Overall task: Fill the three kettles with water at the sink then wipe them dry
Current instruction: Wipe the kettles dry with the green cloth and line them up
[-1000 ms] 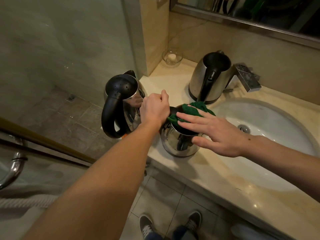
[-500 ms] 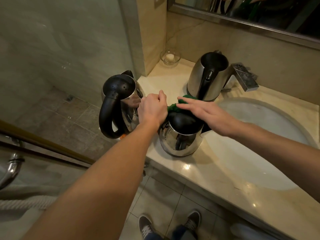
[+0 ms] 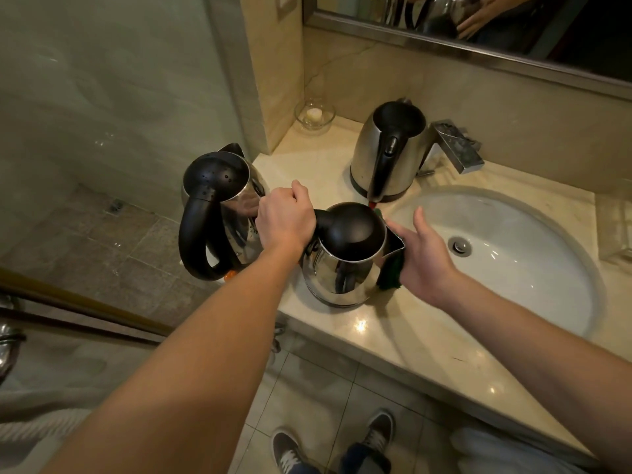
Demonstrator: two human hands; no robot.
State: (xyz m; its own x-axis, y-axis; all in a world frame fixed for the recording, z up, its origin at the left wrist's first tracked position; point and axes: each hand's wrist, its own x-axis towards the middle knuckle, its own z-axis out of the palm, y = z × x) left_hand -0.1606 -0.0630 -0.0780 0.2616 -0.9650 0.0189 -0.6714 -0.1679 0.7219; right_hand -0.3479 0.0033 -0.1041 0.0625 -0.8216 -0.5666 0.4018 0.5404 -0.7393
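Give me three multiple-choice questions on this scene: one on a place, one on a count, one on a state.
1. Where is the green cloth? A on the floor; B between the right hand and the near kettle; C draped over the mirror.
2. How many kettles are there, reflections aside? A two; B three; C four.
3. What is the left hand doing? A gripping the near kettle's handle; B lying flat on the counter; C holding a cup.
Answers: B, the cloth shows under the palm beside the spout; B, a far kettle, a left kettle and the near one; A, its fingers curl round the black handle.
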